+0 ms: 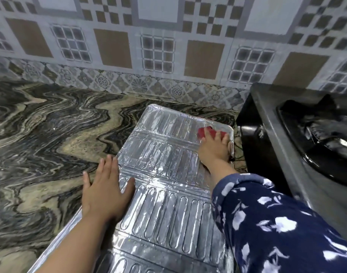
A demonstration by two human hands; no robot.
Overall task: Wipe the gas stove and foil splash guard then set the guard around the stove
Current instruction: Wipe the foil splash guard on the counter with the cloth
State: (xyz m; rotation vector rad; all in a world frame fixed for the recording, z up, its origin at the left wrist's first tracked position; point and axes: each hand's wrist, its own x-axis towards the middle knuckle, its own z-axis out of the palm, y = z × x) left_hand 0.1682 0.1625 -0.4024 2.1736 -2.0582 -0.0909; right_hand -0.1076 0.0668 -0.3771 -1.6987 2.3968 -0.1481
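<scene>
The right hand is shown pressed flat on a red cloth, the fingers spread over it at the far right corner of the foil splash guard. The left hand is laid open and flat, palm down, half on the guard's left edge and half on the marbled counter, with nothing gripped. The guard is laid flat on the counter in unfolded panels; its long axis is directed from the person toward the tiled wall, leaning slightly right. From the right hand, the unwiped length is judged to lie back toward the person, so the wiping stroke is expected along that axis. The gas stove is placed just beside the guard, to the right; the right hand is the nearer.
</scene>
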